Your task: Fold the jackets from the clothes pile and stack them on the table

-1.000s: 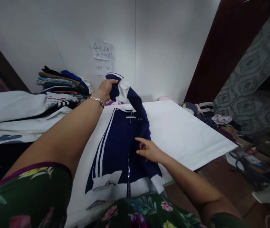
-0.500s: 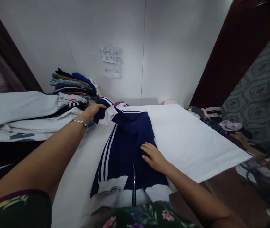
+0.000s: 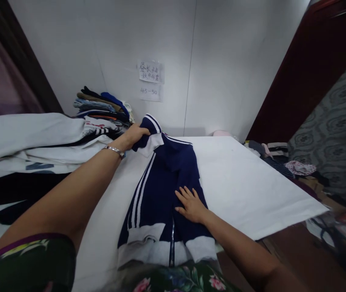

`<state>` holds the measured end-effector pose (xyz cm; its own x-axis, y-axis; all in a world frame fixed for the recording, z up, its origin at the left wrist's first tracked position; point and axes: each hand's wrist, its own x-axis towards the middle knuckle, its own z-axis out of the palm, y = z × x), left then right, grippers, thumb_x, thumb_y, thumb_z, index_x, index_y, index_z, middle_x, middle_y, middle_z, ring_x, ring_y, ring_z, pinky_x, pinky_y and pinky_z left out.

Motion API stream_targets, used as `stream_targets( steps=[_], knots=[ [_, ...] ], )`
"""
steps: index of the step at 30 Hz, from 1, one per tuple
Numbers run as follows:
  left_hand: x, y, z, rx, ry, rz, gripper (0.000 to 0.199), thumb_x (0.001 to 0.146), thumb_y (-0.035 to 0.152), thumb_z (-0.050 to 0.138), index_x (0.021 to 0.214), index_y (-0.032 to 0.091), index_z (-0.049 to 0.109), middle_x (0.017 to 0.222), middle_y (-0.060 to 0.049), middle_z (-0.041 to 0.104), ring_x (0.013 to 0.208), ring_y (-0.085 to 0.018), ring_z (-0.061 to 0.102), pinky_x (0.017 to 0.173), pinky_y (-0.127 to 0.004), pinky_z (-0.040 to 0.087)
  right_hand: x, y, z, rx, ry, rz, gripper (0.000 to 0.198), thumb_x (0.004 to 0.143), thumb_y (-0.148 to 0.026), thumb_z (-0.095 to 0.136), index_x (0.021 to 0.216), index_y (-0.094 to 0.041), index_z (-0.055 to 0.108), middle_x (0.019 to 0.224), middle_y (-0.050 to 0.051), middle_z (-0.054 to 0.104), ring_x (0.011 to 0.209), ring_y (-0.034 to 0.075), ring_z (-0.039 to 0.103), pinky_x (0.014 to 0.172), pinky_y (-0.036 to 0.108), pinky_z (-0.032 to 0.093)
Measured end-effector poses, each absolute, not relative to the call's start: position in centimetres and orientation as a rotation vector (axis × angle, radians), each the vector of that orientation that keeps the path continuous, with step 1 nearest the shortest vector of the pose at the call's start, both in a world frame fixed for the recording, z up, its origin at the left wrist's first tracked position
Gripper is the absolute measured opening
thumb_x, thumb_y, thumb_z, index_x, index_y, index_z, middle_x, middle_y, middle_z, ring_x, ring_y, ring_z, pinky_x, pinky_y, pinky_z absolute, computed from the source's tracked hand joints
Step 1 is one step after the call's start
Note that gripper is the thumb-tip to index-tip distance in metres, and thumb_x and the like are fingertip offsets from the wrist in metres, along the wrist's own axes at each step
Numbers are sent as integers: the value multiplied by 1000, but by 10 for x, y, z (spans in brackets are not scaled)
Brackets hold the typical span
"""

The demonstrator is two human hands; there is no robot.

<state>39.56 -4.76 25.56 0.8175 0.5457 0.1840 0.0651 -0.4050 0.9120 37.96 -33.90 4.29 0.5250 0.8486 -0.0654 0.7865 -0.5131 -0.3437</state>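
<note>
A navy zip jacket (image 3: 163, 178) with white stripes and light grey cuffs and hem lies on the white table, its hem toward me. Both sleeves are laid down along its front. My left hand (image 3: 135, 134) is closed on the jacket at its far left end, lifting a striped navy and grey part there. Flat on the right side of the jacket front rests my right hand (image 3: 191, 205), fingers spread, holding nothing. The zip (image 3: 172, 239) shows near the hem.
To the left lies a heap of white and black garments (image 3: 39, 150). Behind it stands a stack of folded clothes (image 3: 100, 105) by the wall. White cloth covers the table (image 3: 252, 182); more clothes (image 3: 297, 166) lie beyond its right edge. Paper notes (image 3: 151, 81) hang on the wall.
My left hand has raised the far end of the jacket slightly and shifted it right. My right hand has slid a little down the front, its fingers spreading wider.
</note>
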Motion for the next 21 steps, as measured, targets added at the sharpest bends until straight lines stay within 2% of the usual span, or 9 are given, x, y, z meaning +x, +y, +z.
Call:
stream_targets(
  steps=[2, 5, 8, 10, 12, 15, 18, 21],
  knots=[
    [390, -58, 263, 2128, 331, 520, 29, 54, 22, 58, 83, 17, 64, 73, -3, 66, 68, -20, 61, 62, -30, 50, 383, -339, 38, -2428, -1354, 331, 69, 90, -48, 48, 149, -20, 28, 155, 13, 23, 145, 31, 12, 114, 59, 5],
    [376, -93, 260, 2499, -57, 382, 41, 57, 22, 54, 96, 18, 67, 101, -6, 71, 98, -25, 62, 89, -35, 48, 397, -341, 38, -2182, -1162, 244, 64, 85, -47, 55, 142, -22, 43, 150, 11, 36, 143, 28, 21, 115, 56, 9],
    [353, -145, 226, 2749, -379, 139, 42, 63, 25, 58, 103, 18, 69, 133, -10, 58, 125, -29, 49, 106, -37, 37, 417, -345, 45, -1765, -621, 228, 56, 84, -53, 52, 130, -21, 55, 135, 10, 56, 129, 26, 46, 110, 49, 30],
    [337, -176, 191, 2766, -473, -130, 50, 68, 36, 62, 114, 19, 67, 145, -11, 46, 129, -32, 47, 104, -40, 39, 428, -349, 52, -1468, -313, 450, 60, 85, -60, 46, 124, -16, 59, 120, 12, 65, 114, 27, 59, 101, 47, 44],
    [324, -196, 156, 2658, -494, -302, 55, 74, 52, 59, 119, 21, 64, 142, -11, 49, 129, -30, 47, 104, -40, 40, 433, -354, 56, -1234, -166, 727, 67, 85, -66, 39, 117, -12, 62, 107, 14, 70, 104, 28, 65, 92, 45, 50],
    [314, -200, 119, 2564, -284, -110, 50, 83, 57, 49, 113, 21, 66, 134, -9, 57, 127, -26, 50, 105, -37, 39, 433, -361, 59, -1070, -100, 930, 66, 86, -66, 39, 112, -11, 63, 97, 14, 72, 96, 27, 68, 84, 43, 55],
    [310, -188, 100, 2517, 59, 170, 48, 88, 55, 41, 109, 20, 66, 124, -9, 61, 113, -24, 58, 98, -35, 43, 432, -365, 58, -1073, -95, 843, 46, 84, -48, 56, 115, -14, 60, 96, 10, 73, 91, 25, 70, 82, 40, 56],
    [302, -178, 92, 2474, 312, 124, 56, 87, 60, 38, 113, 17, 63, 116, -11, 62, 100, -25, 62, 89, -37, 46, 434, -368, 57, -1146, -142, 638, 43, 76, -28, 67, 117, -19, 58, 100, 6, 73, 89, 22, 70, 83, 35, 56]
  ],
)
